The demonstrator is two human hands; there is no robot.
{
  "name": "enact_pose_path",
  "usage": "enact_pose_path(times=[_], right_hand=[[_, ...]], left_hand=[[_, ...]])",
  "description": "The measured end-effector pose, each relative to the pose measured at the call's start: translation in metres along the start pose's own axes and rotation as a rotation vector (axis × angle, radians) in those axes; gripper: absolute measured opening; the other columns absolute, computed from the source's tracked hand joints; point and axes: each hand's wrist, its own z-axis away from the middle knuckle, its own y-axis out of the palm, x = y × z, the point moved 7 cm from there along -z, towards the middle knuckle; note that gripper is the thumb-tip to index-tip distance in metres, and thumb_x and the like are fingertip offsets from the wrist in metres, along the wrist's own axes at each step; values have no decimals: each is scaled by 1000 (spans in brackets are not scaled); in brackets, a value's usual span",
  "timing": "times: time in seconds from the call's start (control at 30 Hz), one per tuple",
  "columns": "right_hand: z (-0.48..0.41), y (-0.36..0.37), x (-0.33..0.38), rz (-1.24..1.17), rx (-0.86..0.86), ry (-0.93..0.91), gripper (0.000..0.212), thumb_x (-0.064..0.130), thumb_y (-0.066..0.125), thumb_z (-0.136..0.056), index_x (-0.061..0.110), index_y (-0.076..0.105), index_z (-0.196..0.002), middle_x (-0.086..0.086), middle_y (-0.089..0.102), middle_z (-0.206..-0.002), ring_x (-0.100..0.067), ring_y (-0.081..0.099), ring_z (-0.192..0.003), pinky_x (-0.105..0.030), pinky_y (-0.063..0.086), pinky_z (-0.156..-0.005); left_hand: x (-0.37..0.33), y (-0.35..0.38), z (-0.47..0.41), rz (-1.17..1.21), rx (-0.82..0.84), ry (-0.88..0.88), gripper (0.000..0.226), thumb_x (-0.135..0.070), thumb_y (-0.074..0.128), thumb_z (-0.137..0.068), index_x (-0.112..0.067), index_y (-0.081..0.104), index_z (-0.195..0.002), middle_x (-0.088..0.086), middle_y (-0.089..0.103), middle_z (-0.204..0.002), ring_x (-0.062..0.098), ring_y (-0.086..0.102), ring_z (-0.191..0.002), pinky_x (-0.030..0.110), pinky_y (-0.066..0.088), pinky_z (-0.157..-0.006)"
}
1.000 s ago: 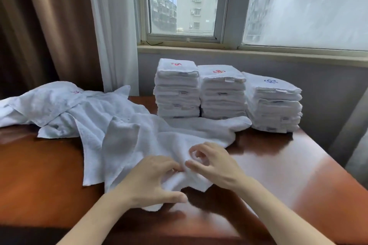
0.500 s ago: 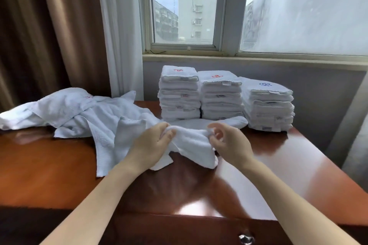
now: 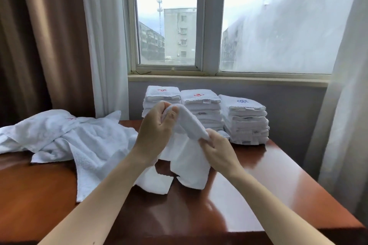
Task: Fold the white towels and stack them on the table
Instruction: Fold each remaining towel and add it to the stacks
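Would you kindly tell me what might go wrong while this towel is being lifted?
The lifted towel, pinched by left hand and right hand, trails onto the table beside the unfolded pile; raising it may snag and drag that pile. It also hangs just before the folded stacks, so a shake could knock them over.

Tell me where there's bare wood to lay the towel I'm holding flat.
Widest bare patch: near right of the table, between the held towel and the right edge, in front of the blue-marked stack. A smaller one: near left, before the unfolded heap. Crowded: the back and the left.
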Motion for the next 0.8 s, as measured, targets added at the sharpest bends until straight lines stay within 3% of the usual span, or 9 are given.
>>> enact_pose_path(times=[0.07, 0.17, 0.3, 0.37, 0.43, 0.53, 0.6, 0.67, 0.8], right_hand=[[-13, -25, -6, -155, -61, 61, 14, 9, 47, -98, 13, 56, -87, -1, 58, -80, -16, 52, -75, -32, 39, -66], [-31, -84, -4, -293, -296, 92, 13, 6, 46, -97, 16, 55, -94, 1, 60, -83, -14, 54, -77, -23, 43, -66], [-31, -150, 21, -42, -509, -128, 5, 21, 61, -89, 24, 59, -93, 13, 61, -79, -10, 57, -73, -27, 46, -64], [-25, -160, 30, 159, -432, -202, 15, 36, 59, -81, 24, 63, -90, 12, 64, -80, -13, 59, -74, -30, 47, -66], [-21, -155, 17, 274, -169, -118, 39, 53, 47, -73, 21, 65, -85, 5, 65, -83, -19, 60, -81, -37, 49, -73], [6, -123, -35, 354, 425, 254, 45, 65, 42, -78, 29, 68, -76, 9, 65, -84, -15, 59, -83, -31, 46, -74], [29, -106, -66, 383, 600, 455, 38, 62, 45, -88, 34, 70, -84, 12, 65, -86, -9, 60, -78, -23, 48, -69], [37, -96, -90, 420, 594, 509, 32, 46, 46, -95, 22, 67, -100, 2, 68, -91, -18, 67, -80, -26, 52, -64], [37, -95, -117, 546, 392, 426, 29, 25, 45, -95, 29, 68, -111, 7, 65, -116, -17, 61, -106, -34, 50, -94]], left_hand=[[-2, 9, -5, -81, 52, 39, 21, -45, 55, -97, -24, 56, -95, -11, 58, -79, 8, 55, -71, 24, 46, -61], [-9, 22, -11, -255, 103, 131, 49, -65, 58, -80, -29, 52, -113, -11, 59, -85, 6, 60, -76, 20, 52, -61], [-14, 53, -15, -320, 193, 285, 37, -61, 56, -86, -28, 65, -101, -11, 65, -79, 8, 61, -67, 31, 52, -57], [-4, 74, -13, -272, 336, 257, 43, -63, 53, -89, -23, 63, -79, -11, 58, -63, 8, 50, -53, 34, 42, -53], [15, 95, -3, -287, 589, 85, 54, -67, 50, -89, -18, 55, -66, -12, 44, -53, 6, 36, -47, 32, 30, -51], [49, 123, 32, -630, 1046, -174, 61, -78, 43, -83, -22, 47, -60, -13, 39, -49, 7, 35, -44, 29, 29, -53], [61, 135, 53, -729, 1216, -279, 60, -79, 39, -85, -24, 56, -65, -16, 55, -53, 6, 50, -48, 25, 39, -57], [63, 149, 58, -609, 1202, -306, 46, -65, 44, -93, -26, 66, -81, -12, 71, -72, 7, 66, -59, 22, 50, -59], [60, 164, 38, -681, 896, -46, 27, -54, 52, -92, -30, 64, -89, -17, 67, -88, 4, 63, -79, 26, 49, -69]])
